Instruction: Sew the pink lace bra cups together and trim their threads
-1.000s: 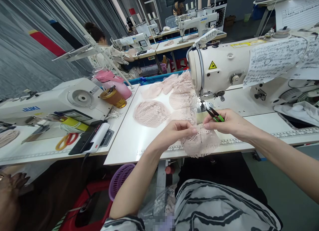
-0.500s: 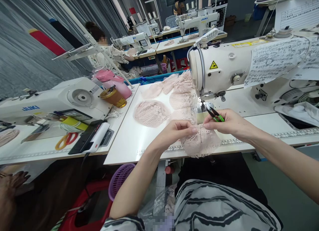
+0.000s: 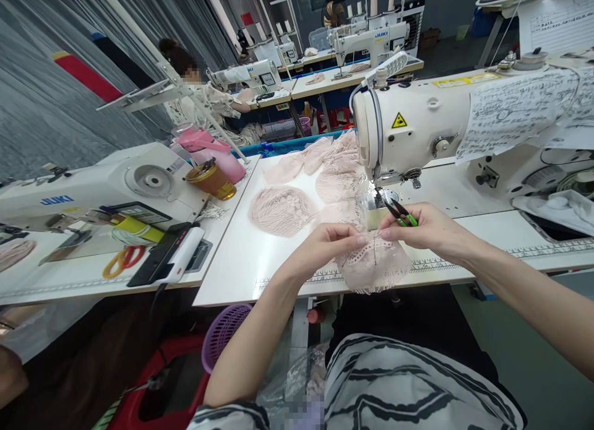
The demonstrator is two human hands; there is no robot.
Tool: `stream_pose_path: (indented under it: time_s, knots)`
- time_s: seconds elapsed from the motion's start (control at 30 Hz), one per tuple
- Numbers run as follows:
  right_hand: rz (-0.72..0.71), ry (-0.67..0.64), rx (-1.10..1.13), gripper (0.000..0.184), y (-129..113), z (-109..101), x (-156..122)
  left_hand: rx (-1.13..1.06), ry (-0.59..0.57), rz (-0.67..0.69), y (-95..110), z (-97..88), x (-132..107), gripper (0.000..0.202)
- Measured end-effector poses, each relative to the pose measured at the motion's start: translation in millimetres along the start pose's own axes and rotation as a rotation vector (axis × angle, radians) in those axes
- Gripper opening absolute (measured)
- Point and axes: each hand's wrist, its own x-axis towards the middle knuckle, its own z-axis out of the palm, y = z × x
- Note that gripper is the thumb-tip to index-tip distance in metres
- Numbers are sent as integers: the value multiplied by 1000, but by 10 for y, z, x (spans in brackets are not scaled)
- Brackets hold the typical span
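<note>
My left hand [image 3: 325,244] pinches the top edge of a pink lace piece [image 3: 375,266] that lies at the front of the white table [image 3: 241,263]. My right hand [image 3: 424,229] pinches the same edge from the right and also grips green-handled thread snips [image 3: 399,213], blades pointing up-left. Just behind stands the white sewing machine [image 3: 417,133], its needle area right above the snips. More pink lace pieces [image 3: 281,210] lie spread further back on the table.
A second sewing machine [image 3: 93,189] stands on the left table with an amber jar [image 3: 211,179], a pink bottle [image 3: 218,154], scissors [image 3: 123,260] and a dark device [image 3: 167,257]. A purple basket [image 3: 223,334] sits below. Another person sits further back at left.
My hands and the lace have stayed put. At the lower left edge another person's hand has drawn back out of view.
</note>
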Motion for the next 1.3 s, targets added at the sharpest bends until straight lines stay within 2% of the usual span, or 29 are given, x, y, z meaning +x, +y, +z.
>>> stream_pose_path:
  time_s: [0.3, 1.3]
  knots:
    - [4, 16, 2, 24, 14, 6, 4, 12, 4, 5, -27, -16, -3, 24]
    - [21, 31, -3, 28, -33, 25, -4, 36, 27, 12, -32, -28, -10, 28]
